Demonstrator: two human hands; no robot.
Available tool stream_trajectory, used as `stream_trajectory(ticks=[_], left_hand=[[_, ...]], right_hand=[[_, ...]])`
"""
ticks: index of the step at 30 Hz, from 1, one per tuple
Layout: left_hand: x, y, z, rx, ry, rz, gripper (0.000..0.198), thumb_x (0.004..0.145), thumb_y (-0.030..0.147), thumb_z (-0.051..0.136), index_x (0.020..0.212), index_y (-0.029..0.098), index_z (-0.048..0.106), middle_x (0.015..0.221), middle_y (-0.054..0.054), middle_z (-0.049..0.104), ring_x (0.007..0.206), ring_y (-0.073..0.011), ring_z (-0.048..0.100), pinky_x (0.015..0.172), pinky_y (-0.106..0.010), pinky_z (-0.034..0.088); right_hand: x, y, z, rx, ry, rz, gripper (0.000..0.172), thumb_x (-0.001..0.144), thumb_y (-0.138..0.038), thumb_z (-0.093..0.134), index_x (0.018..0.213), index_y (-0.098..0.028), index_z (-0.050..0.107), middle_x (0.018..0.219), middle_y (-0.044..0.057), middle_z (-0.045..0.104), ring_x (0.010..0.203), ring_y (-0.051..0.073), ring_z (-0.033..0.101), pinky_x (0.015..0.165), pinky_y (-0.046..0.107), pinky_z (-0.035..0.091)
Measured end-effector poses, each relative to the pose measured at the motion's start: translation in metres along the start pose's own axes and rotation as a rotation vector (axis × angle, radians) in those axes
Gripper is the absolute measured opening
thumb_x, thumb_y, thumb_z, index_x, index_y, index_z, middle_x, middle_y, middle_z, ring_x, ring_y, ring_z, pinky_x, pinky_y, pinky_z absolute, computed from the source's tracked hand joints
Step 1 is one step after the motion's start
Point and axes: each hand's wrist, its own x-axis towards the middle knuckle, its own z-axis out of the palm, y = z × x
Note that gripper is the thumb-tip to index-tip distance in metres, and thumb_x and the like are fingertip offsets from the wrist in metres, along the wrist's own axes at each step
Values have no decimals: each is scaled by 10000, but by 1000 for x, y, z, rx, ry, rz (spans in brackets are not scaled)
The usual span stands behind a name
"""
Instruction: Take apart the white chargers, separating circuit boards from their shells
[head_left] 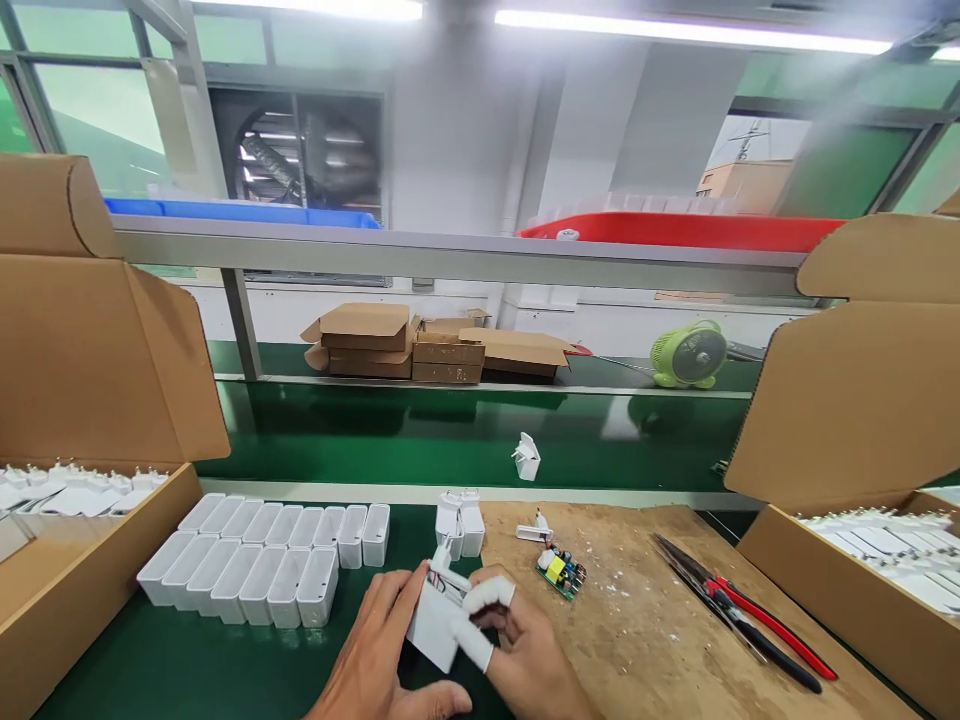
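Note:
A small white plastic housing (433,628) is tilted between my two hands, with a white cap piece and thin wires at its upper end. My left hand (379,645) grips it from the left, fingers along its side. On the right, my right hand (532,645) wears white finger covers and pinches the housing near its top. Just beyond stand two white housings (460,525) with parts fitted in their tops. A green circuit board (561,573) with a yellow component lies right of them, beside a small white plug piece (534,531).
Rows of open white housings (247,582) stand at left, beside an open carton (112,560). Long-nose pliers (772,620) lie on the brown board (637,650), near another filled carton (847,590). One housing (527,458) sits on the green belt (420,440); a green fan (686,355) stands behind.

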Motion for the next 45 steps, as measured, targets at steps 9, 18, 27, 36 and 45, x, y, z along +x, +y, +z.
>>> stream_trajectory(ticks=[9,18,27,36,45], left_hand=[[-1,4,14,-88,151,-41,757,978,290,595,1660,261,267,1571,-176,486,1444,-348,543,1203,-513,493],[-3,5,13,-92,117,-100,588,1018,358,543,1565,254,354,1526,-152,593,1393,-299,629,1192,-477,530],[-2,-6,21,42,310,-14,302,976,380,634,1238,234,594,1375,-146,652,1268,-314,699,1032,-471,641],[6,3,7,21,192,-229,712,906,468,648,1519,198,404,1387,-161,673,1163,-313,729,1038,-493,608],[91,21,-38,193,-131,-351,922,787,258,673,1596,134,251,1322,-142,644,992,-259,705,950,-411,567]], right_hand=[[-9,-3,3,-228,-65,-120,345,808,-130,713,1112,-245,595,1076,17,665,953,189,680,890,320,574],[-8,-18,0,-370,-211,-255,215,960,-156,581,1129,-261,662,1103,31,657,950,181,638,882,311,545],[-11,-20,-6,-463,-242,-344,414,954,-60,488,1265,-271,663,1191,60,658,1068,197,675,991,318,550],[-14,-24,-4,-507,-236,-361,303,1036,-167,492,1248,-259,687,1229,76,682,1045,204,707,954,311,583],[-3,-11,-23,-696,33,-323,364,950,-91,442,1238,-231,614,1219,89,701,1026,233,701,917,363,588]])
